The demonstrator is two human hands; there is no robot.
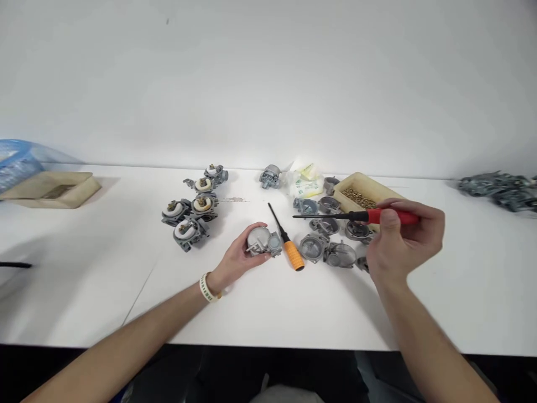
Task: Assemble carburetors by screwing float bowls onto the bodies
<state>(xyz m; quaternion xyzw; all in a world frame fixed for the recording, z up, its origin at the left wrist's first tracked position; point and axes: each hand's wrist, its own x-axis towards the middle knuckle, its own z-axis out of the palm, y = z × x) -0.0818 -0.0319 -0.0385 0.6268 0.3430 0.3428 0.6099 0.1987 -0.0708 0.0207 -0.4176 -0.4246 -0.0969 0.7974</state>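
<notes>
My left hand (239, 257) is closed around a grey metal carburetor (259, 239), its rounded bowl cover facing up, low over the table. In my right hand (403, 240) is a screwdriver with a red handle (394, 216), gripped between thumb and fingers. Its dark shaft points left, level above several loose float bowls (312, 248); the tip is apart from the carburetor. A second screwdriver, with an orange handle (293, 256), lies on the table just right of the carburetor.
Several carburetors with white floats (188, 230) stand at left; another carburetor (271, 176) sits near the wall. A tray of brass screws (369, 189), a plastic bag (306, 182) and a second tray (79, 190) rest on the white table (293, 313). Dark metal parts (499, 190) lie far right.
</notes>
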